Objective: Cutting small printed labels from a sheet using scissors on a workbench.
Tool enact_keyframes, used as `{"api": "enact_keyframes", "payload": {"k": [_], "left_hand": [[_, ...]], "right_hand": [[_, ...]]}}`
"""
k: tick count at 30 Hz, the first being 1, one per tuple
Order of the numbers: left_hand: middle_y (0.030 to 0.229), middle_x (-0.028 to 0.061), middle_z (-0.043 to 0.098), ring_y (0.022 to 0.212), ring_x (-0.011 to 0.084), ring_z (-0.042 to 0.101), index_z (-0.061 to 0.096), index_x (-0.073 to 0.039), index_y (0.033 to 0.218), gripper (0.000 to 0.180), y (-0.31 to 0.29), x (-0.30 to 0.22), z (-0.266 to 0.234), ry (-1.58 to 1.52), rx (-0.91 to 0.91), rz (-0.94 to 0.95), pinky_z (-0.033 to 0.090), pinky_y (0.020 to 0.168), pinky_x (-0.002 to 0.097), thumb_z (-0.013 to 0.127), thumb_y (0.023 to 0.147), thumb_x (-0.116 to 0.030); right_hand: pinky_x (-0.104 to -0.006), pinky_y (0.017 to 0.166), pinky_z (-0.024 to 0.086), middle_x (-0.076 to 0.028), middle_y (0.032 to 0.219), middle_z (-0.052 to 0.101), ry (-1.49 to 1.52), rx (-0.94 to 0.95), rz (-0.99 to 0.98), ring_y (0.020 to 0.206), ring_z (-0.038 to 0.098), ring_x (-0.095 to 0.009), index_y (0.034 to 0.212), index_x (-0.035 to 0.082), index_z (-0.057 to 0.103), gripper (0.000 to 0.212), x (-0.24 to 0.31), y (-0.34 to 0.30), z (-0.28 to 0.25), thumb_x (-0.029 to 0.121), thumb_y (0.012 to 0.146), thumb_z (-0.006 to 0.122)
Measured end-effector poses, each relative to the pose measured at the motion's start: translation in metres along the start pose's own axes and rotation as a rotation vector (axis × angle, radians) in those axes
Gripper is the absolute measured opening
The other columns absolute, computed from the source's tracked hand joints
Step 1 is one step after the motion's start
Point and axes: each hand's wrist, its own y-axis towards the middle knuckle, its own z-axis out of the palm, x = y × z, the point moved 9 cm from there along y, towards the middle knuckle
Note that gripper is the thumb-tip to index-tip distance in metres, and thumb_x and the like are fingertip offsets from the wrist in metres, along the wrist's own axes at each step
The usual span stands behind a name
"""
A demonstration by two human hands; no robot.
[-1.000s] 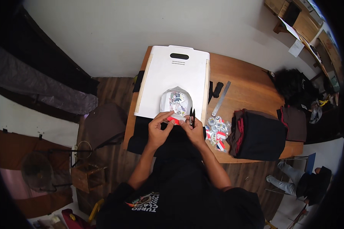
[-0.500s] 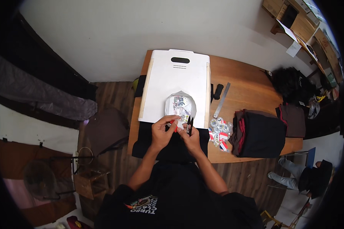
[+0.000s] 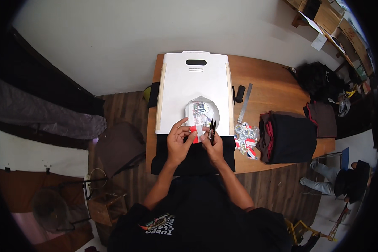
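My left hand (image 3: 179,142) pinches a small red-and-white sticker (image 3: 196,134) between thumb and fingers. Close beside it, my right hand (image 3: 213,151) is closed round dark scissors (image 3: 213,126), their blades pointing up and away from me. The right thumb and fingertips come up to the sticker's right edge; whether they grip it too I cannot tell. Just beyond both hands, a round, pale-rimmed container (image 3: 215,110) with printed pieces inside sits on the white board (image 3: 176,96). Black cloth (image 3: 166,153) lies under my hands at the board's near edge.
Right of the board, a pile of printed stickers (image 3: 247,140), a steel ruler (image 3: 245,103) and a black object (image 3: 240,94) lie on the wooden table (image 3: 269,84). Folded dark garments (image 3: 292,136) stand farther right. Beyond the table is another person (image 3: 348,180) at right.
The sticker now faces up more, showing its red and white halves, and my left index finger has lifted outward. Scissors stay in my right hand. The whole view has shifted slightly.
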Motion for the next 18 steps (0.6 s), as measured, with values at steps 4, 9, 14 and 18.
{"api": "enact_keyframes", "payload": {"k": [4,9,14,18], "left_hand": [[0.1,0.0099,0.068,0.092,0.0108,0.065,0.047,0.006,0.139,0.055,0.001,-0.003,0.006,0.122,0.136,0.021,0.053,0.086,0.025,0.069,0.089,0.009],[0.098,0.0081,0.069,0.092,0.0094,0.064,0.051,0.007,0.136,0.051,0.002,0.0,0.002,0.122,0.14,0.046,0.052,0.086,0.0251,0.07,0.089,0.009],[0.098,0.0066,0.07,0.09,0.0087,0.065,0.065,0.007,0.122,0.033,0.004,0.012,-0.001,0.089,0.124,-0.041,0.052,0.083,0.0222,0.072,0.09,0.003],[0.099,0.0078,0.072,0.088,0.0081,0.065,0.068,0.007,0.116,0.025,0.006,0.022,-0.004,0.026,0.082,-0.15,0.052,0.081,0.0213,0.071,0.093,-0.002]], "right_hand": [[-0.018,0.056,0.028,0.011,0.073,0.051,-0.171,0.025,-0.003,0.062,0.038,0.001,0.112,0.0,0.068,0.032,0.018,0.015,0.005,0.021,0.091,0.078],[-0.0183,0.052,0.027,0.011,0.066,0.051,-0.256,-0.065,-0.006,0.058,0.039,0.002,0.1,0.0,0.073,0.022,0.025,0.019,0.001,0.02,0.091,0.078],[-0.0194,0.057,0.033,0.008,0.074,0.058,-0.227,-0.07,0.033,0.064,0.045,0.0,0.093,0.003,0.072,0.016,0.023,0.021,-0.003,0.018,0.093,0.075],[-0.0199,0.056,0.03,0.01,0.071,0.054,-0.269,-0.064,0.038,0.061,0.041,0.0,0.092,0.004,0.073,0.015,0.026,0.022,-0.004,0.019,0.093,0.075]]}}
